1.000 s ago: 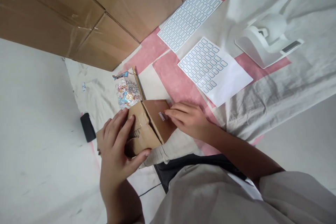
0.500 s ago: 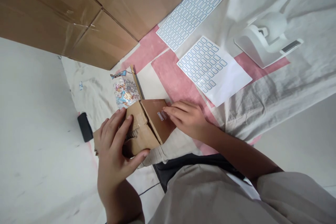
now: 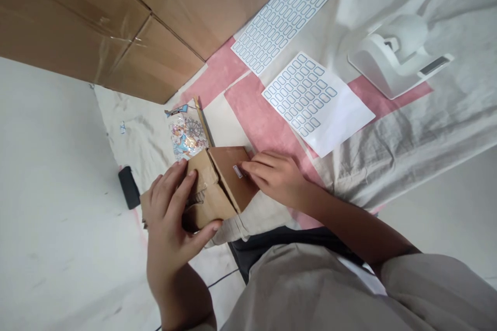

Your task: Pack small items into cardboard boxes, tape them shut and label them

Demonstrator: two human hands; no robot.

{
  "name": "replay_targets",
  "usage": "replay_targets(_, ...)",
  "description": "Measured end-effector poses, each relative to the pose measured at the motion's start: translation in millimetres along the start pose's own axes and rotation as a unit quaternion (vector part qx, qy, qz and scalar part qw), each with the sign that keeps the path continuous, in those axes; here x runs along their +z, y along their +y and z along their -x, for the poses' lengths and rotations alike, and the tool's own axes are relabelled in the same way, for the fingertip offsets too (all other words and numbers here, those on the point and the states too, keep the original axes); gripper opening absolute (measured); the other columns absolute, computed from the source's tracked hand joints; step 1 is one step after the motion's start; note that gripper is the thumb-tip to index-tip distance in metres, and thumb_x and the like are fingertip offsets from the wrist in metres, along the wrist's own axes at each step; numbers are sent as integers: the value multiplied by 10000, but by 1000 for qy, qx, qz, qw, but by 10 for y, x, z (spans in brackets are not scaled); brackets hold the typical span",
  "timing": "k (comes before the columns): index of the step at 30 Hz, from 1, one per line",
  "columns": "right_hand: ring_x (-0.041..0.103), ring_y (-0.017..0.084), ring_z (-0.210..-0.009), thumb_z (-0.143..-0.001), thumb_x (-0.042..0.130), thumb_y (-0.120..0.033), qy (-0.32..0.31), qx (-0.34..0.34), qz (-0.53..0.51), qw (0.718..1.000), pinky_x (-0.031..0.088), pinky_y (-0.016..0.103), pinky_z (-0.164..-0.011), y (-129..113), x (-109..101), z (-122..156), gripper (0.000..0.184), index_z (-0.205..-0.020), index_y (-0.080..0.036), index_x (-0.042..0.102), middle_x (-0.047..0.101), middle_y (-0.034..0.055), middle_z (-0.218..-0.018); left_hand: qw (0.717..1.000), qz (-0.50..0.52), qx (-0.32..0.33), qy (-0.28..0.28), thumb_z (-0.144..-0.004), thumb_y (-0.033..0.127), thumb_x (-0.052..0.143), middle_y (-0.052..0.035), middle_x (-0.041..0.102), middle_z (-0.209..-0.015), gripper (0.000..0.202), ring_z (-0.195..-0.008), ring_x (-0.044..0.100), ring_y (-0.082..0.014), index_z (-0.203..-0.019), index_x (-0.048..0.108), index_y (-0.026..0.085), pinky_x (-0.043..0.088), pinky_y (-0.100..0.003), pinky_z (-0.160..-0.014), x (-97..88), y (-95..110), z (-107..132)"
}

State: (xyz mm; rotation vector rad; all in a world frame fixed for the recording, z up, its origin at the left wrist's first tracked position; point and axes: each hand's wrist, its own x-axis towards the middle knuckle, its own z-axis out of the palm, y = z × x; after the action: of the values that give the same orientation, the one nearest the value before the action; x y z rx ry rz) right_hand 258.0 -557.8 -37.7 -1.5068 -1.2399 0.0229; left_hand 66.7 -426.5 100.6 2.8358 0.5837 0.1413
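A small brown cardboard box (image 3: 221,186) rests against my lap. My left hand (image 3: 173,217) is wrapped round its near side, fingers on top and thumb underneath. My right hand (image 3: 272,176) lies on the box's right face with its fingertips pressing a small white label (image 3: 237,171) stuck there. Just behind the box lies a clear packet with a colourful cartoon print (image 3: 186,132).
Two sheets of blue-edged labels (image 3: 306,93) (image 3: 277,23) lie on the pink and white cloth (image 3: 267,124). A white tape dispenser (image 3: 396,59) stands at the right. Large cardboard cartons (image 3: 116,20) fill the back left. A small black object (image 3: 129,187) lies at the left.
My right fingertips have slid a little along the label on the box. The left hand keeps its hold, and the box has barely moved.
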Motion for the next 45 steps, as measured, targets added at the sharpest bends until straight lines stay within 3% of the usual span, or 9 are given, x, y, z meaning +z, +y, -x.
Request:
replay_targets(7,693,138,-809,-1059,536,-123,-49,13,-21,999,574,281,-773,23,-38,9,244,-1120,-173,768,764,31,-894,1000,-1,-1,3,-963,610,664,-126,422,-1695,801,-1543,432,-415,-1666,370,362,372,-645,-1247,2,2,-9)
replay_targets(23,654,148,-748,-986,575,-82,-35,3,-56,998,567,281,-715,-2,-86,5,246,-1135,-122,766,730,38,-826,1000,-6,-6,-1,-962,598,675,-126,409,-1703,807,-1553,414,-425,-1668,362,366,370,-661,-1242,-16,14,-4)
replay_targets(32,608,147,-680,-830,572,-44,-26,2,-138,990,540,296,-655,0,-114,35,244,-905,-192,751,708,10,-743,1000,-1,-9,0,-963,573,684,-125,408,-1705,802,-1556,411,-424,-1667,366,358,372,-660,-1244,-11,12,-1)
replay_targets(36,605,141,-678,-860,541,-35,-15,24,-117,993,544,284,-660,-11,-108,28,322,-1037,-177,768,695,6,-746,1000,4,-8,3,-958,563,697,-122,413,-1702,802,-1559,409,-420,-1664,372,365,366,-651,-1252,-13,10,-1)
replay_targets(40,581,140,-651,-850,554,-54,-17,-4,-140,990,538,287,-643,-11,-114,30,280,-961,-198,766,682,-2,-715,1000,4,-6,3,-960,558,696,-111,413,-1703,803,-1558,417,-410,-1666,363,374,378,-635,-1252,-3,6,-8)
replay_targets(45,592,140,-662,-856,547,-58,-30,9,-106,994,537,287,-669,-10,-119,38,366,-1132,-171,760,673,-9,-733,1000,1,-1,8,-955,560,698,-123,419,-1698,805,-1544,430,-424,-1664,372,363,376,-651,-1244,-4,6,-17)
